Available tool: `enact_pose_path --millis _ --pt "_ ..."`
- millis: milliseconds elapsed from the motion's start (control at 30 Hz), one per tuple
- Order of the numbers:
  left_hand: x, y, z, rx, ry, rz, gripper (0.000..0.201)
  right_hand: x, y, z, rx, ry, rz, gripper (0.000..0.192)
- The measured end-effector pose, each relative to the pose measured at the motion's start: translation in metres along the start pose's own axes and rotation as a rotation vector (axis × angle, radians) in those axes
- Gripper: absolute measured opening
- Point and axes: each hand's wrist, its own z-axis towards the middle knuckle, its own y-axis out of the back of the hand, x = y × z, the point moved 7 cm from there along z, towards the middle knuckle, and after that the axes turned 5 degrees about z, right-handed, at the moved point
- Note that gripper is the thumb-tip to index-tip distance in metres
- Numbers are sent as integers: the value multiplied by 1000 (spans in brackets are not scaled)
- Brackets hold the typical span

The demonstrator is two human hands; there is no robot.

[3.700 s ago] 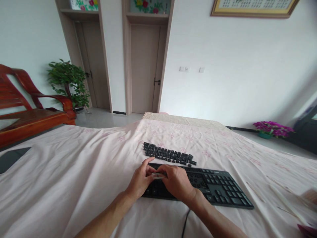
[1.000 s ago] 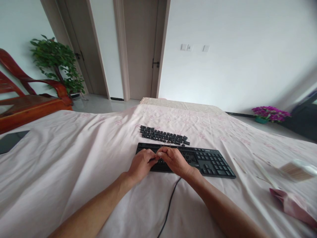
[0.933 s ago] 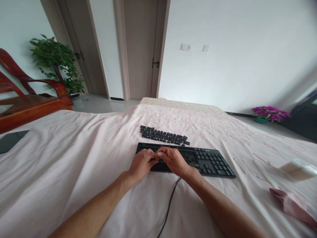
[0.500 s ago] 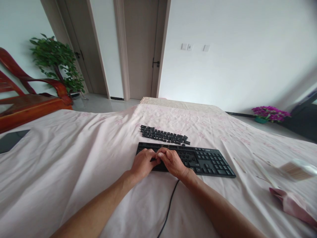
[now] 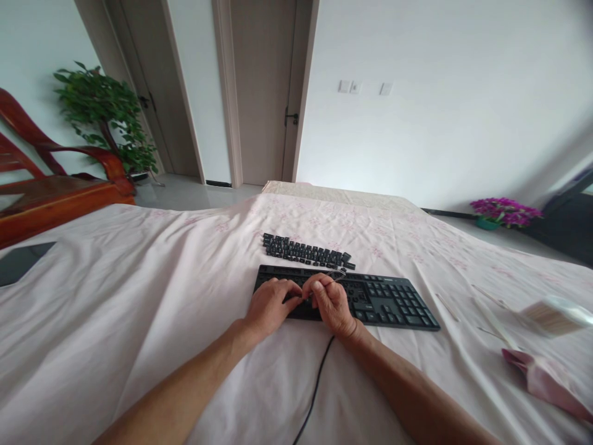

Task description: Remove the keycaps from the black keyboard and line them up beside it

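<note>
A black keyboard (image 5: 393, 301) lies on the pale pink cloth (image 5: 139, 309), its cable (image 5: 315, 389) running toward me. My left hand (image 5: 270, 305) rests on the keyboard's left part with fingers curled onto the keys. My right hand (image 5: 330, 301) sits beside it and pinches a thin wire tool (image 5: 334, 274) that sticks up and to the right over the keys. Just behind the keyboard, rows of loose black keycaps (image 5: 303, 252) lie on the cloth.
Thin sticks (image 5: 447, 306) and a small pale container (image 5: 556, 315) lie at the right, with a pink wrapper (image 5: 542, 380) nearer me. A red wooden bench (image 5: 55, 191) and a dark flat object (image 5: 21, 261) are at the left. Doors and a potted plant (image 5: 104, 117) stand beyond.
My right hand has turned so its knuckles face up, and the wire tool now points up and to the right. My left hand has stayed on the keys. The view dropped since the oldest frame.
</note>
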Motion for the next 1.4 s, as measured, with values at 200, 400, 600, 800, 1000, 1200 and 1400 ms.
enact_pose_path --millis 200,400,600,800,1000,1200,1400 --pt "11 0 2 -6 137 -101 12 25 -3 6 48 182 -269 30" --pt "24 -2 3 -69 227 -280 17 47 0 16 111 298 -601 28" --pt "31 -2 4 -112 236 -467 29 22 -5 19 223 1 -684 22" --pt "31 -4 4 -120 230 -542 29 1 0 23 205 -200 -598 10" --pt "31 -2 4 -147 241 -555 33 -21 9 50 233 -269 -412 9" --pt "29 -1 3 -146 243 -421 36 -61 38 122 65 -390 -653 18" --pt "27 -2 1 -134 222 -351 39 -96 34 163 75 -471 -780 16"
